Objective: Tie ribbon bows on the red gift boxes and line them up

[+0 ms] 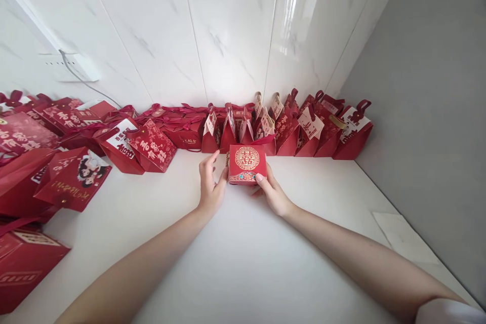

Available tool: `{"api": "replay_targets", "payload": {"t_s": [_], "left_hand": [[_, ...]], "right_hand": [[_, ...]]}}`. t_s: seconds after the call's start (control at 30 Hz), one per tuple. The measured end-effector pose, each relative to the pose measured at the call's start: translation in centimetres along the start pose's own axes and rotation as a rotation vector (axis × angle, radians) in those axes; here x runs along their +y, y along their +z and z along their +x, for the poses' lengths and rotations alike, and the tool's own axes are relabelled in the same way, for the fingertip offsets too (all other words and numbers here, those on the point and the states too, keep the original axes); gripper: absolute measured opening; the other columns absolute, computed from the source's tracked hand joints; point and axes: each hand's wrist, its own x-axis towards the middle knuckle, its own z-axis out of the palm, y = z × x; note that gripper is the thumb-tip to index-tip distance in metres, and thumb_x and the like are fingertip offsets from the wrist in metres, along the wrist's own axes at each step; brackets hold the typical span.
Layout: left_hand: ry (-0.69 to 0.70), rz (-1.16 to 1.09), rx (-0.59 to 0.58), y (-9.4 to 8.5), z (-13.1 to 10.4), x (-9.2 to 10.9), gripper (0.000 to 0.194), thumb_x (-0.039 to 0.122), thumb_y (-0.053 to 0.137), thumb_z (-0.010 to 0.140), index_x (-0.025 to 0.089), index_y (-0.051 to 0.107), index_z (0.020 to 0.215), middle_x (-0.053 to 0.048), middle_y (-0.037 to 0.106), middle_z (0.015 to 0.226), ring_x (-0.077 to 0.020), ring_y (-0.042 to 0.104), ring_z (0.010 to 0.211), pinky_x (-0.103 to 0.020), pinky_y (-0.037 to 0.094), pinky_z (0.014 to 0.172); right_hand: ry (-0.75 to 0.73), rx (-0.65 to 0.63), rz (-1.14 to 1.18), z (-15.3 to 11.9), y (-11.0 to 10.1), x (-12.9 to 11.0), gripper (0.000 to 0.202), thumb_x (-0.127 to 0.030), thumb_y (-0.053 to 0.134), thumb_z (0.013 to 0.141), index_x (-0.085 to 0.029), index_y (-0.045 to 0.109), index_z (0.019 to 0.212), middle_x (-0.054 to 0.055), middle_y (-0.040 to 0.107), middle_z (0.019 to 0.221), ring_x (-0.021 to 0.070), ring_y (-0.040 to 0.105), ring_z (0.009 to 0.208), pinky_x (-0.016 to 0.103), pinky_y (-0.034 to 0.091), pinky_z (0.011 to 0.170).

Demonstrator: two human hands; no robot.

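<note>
A small red gift box (247, 162) with a round gold double-happiness emblem and a patterned lower band is in front of me, in the middle of the view. My right hand (272, 190) grips its lower right corner, the thumb on the printed face and the other fingers partly hidden behind. Close by the box's left side is my left hand (212, 182), its fingers raised and apart. Its thumb is at the box's edge; whether it touches, I cannot tell. Behind the box, several red gift boxes with ribbon loops (286, 131) stand in a row.
More red boxes (152, 147) are gathered along the back and down the left side of the white table (235, 263). A tiled wall (231, 35) rises behind, with a socket and cable (78, 68) at left. A grey panel (429, 111) bounds the right side.
</note>
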Motion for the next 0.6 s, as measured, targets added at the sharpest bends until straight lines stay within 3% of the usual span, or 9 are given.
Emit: {"api": "replay_targets", "payload": {"t_s": [0.1, 0.2, 0.37, 0.47, 0.6], "left_hand": [[0.060, -0.081, -0.076, -0.01, -0.48, 0.81, 0.047, 0.044, 0.056, 0.092, 0.028, 0.056, 0.136, -0.010, 0.050, 0.138, -0.0298, 0.044, 0.133, -0.041, 0.031, 0.115], [0.130, -0.116, -0.211, 0.22, -0.71, 1.16, 0.053, 0.048, 0.050, 0.094, 0.026, 0.052, 0.142, -0.009, 0.045, 0.148, -0.0306, 0.035, 0.141, -0.041, 0.022, 0.121], [0.095, -0.116, -0.320, 0.44, -0.42, 0.97, 0.051, 0.045, 0.041, 0.098, 0.027, 0.045, 0.146, -0.004, 0.043, 0.152, -0.0273, 0.029, 0.146, -0.040, 0.018, 0.123], [0.017, -0.143, -0.271, 0.23, -0.24, 0.83, 0.047, 0.043, 0.050, 0.095, 0.025, 0.055, 0.138, -0.006, 0.051, 0.145, -0.0283, 0.037, 0.141, -0.038, 0.023, 0.120], [0.010, -0.087, -0.053, -0.26, -0.13, 0.42, 0.037, 0.038, 0.064, 0.088, 0.025, 0.065, 0.123, -0.007, 0.060, 0.129, -0.0280, 0.050, 0.127, -0.037, 0.035, 0.112]], "right_hand": [[-0.030, -0.010, -0.028, 0.00, 0.03, -0.24, 0.082, -0.056, 0.053, 0.090, -0.035, 0.010, 0.156, 0.008, 0.045, 0.146, 0.0257, 0.059, 0.105, 0.033, 0.059, 0.062], [-0.090, -0.033, -0.059, -0.11, 0.08, -0.50, 0.084, -0.055, 0.054, 0.090, -0.035, 0.007, 0.157, 0.008, 0.042, 0.149, 0.0277, 0.056, 0.113, 0.034, 0.059, 0.065], [-0.246, -0.026, -0.139, -0.27, -0.23, -0.48, 0.084, -0.049, 0.058, 0.091, -0.035, 0.008, 0.157, 0.007, 0.028, 0.158, 0.0288, 0.042, 0.135, 0.040, 0.055, 0.092], [-0.293, -0.020, -0.189, -0.17, -0.64, -0.26, 0.087, -0.045, 0.060, 0.091, -0.036, 0.003, 0.157, 0.008, 0.023, 0.159, 0.0285, 0.039, 0.138, 0.042, 0.053, 0.096], [-0.379, -0.037, -0.266, 0.11, -0.92, -0.08, 0.096, -0.041, 0.064, 0.089, -0.038, -0.004, 0.156, 0.011, 0.023, 0.157, 0.0286, 0.037, 0.140, 0.044, 0.052, 0.098]]}}
